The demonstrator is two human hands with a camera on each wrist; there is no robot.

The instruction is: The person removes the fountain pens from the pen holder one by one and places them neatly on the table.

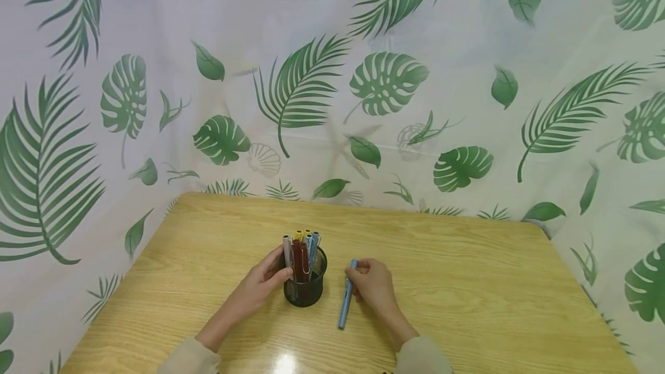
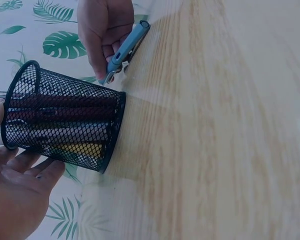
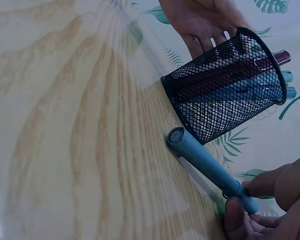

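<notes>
A black mesh pen holder (image 1: 303, 294) stands upright on the table, left of the middle. My left hand (image 1: 257, 284) holds it from the left, with the thumb near its rim and fingers behind its side. Several capped pens stand in it: dark red pens (image 1: 297, 261), a grey pen (image 1: 287, 250), blue ones and yellow-topped ones. To the right of the holder, my right hand (image 1: 375, 286) pinches a blue pen (image 1: 345, 307) between thumb and fingers near its far, clip end. The pen's near end (image 3: 177, 136) is at or just above the tabletop; I cannot tell which.
The wood-grain table (image 1: 467, 281) stretches out on both sides of the hands. A white cloth with green leaf prints (image 1: 322, 131) hangs behind it and at both sides. Light glares off the table's near part.
</notes>
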